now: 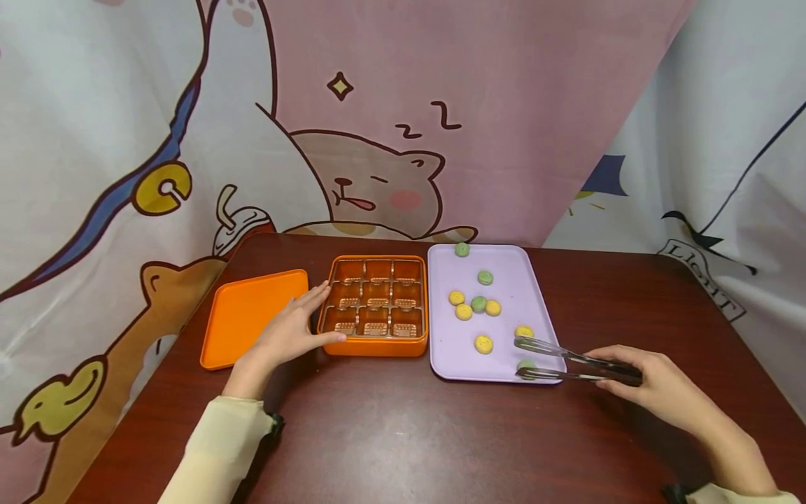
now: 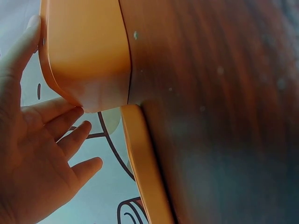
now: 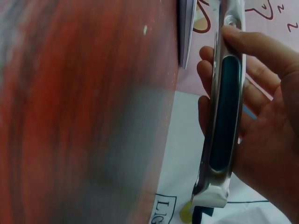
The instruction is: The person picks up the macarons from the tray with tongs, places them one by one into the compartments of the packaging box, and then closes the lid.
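My left hand rests at the left side of an orange box, fingers fairly straight along its edge and thumb at the front rim. Inside the box sits a clear divided insert whose compartments hold nothing. In the left wrist view, fingertips touch the box's wall. My right hand grips metal tongs by the handle. Their parted tips reach over the front right of a lilac tray, with a green cookie by the lower tip and a yellow cookie just beyond the upper one.
Several more yellow and green cookies lie scattered on the tray, including a yellow one near the front and a green one at the far rim. An orange lid lies left of the box. A printed curtain hangs behind the dark table.
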Action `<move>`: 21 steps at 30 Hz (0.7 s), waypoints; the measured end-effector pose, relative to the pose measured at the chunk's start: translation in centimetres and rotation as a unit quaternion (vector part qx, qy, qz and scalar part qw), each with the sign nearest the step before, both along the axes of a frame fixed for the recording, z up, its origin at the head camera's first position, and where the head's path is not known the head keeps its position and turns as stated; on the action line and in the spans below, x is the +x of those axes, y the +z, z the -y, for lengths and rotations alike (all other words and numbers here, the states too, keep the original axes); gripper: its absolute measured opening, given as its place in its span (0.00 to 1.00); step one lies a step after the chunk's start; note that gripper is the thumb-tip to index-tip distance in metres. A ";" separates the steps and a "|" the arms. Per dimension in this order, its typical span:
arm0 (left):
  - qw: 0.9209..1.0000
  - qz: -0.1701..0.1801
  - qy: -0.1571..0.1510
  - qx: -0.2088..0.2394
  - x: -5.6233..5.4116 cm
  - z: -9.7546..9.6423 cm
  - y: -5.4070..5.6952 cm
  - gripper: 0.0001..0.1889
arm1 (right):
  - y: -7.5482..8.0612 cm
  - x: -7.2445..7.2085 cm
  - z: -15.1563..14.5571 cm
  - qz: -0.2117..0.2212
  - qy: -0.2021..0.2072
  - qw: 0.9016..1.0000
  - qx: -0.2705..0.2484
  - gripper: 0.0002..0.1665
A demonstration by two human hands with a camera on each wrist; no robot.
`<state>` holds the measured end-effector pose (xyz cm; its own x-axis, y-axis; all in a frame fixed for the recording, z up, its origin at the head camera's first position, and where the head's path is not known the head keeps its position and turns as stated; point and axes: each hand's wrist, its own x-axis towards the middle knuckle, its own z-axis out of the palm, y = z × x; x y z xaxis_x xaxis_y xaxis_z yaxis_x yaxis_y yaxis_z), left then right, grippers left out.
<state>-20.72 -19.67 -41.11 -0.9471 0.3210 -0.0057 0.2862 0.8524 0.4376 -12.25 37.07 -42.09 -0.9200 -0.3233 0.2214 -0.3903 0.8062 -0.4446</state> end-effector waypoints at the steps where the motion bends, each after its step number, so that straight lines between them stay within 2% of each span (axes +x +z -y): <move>1: 1.000 0.000 0.000 0.000 0.0 0.0 0.0 0.55 | 0.0 0.0 -0.1 -0.006 -0.002 1.000 0.008 0.26; 12: 1.000 0.003 0.001 0.001 0.0 -0.1 0.0 0.56 | 0.4 -0.2 -0.7 -0.047 -0.015 0.996 0.080 0.25; 21: 1.000 -0.006 0.003 -0.002 0.1 0.0 -0.2 0.55 | 0.4 -0.7 -0.1 -0.065 -0.019 0.993 0.092 0.19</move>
<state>-20.58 -19.66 -41.34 -0.9488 0.3158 0.0040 0.2868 0.8561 0.4300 -12.95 37.18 -41.67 -0.8995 -0.3356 0.2796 -0.4030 0.8845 -0.2350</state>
